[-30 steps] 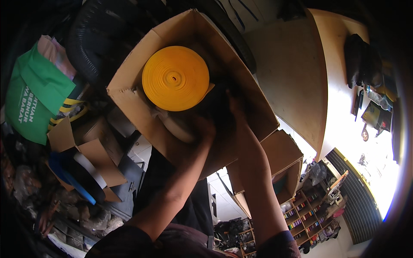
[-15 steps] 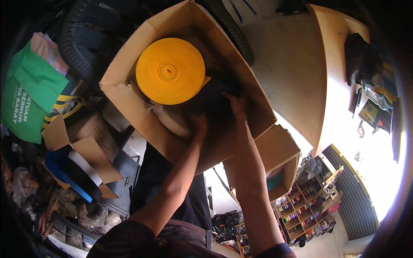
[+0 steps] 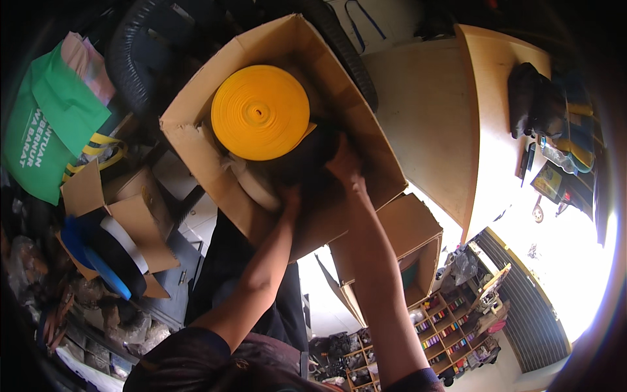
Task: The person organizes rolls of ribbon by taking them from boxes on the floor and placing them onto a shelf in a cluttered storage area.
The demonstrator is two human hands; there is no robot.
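Both my arms reach down into a deep cardboard box (image 3: 219,209). A large flat roll of yellow webbing (image 3: 260,112), wound round a small centre hole, lies in its far left part. Black material (image 3: 310,157) sits in shadow beside and below the yellow roll; its exact shape is hard to make out. My right hand (image 3: 345,163) is closed on the right side of this black material. My left hand (image 3: 289,196) is at its near left side, with the fingers lost in shadow. A pale, off-white roll or bundle (image 3: 253,186) lies against the box's left wall, next to my left hand.
A smaller open carton (image 3: 147,222) at left holds blue, black and white rolls (image 3: 108,255). Above it hangs a green bag (image 3: 55,124). Another carton (image 3: 395,228) stands close at right, below a wooden table (image 3: 424,117). Shelves of coloured thread spools (image 3: 441,333) stand lower right.
My right hand has closed more around the black material and shifted slightly left. My left hand has sunk deeper into shadow. The whole view has shifted a little.
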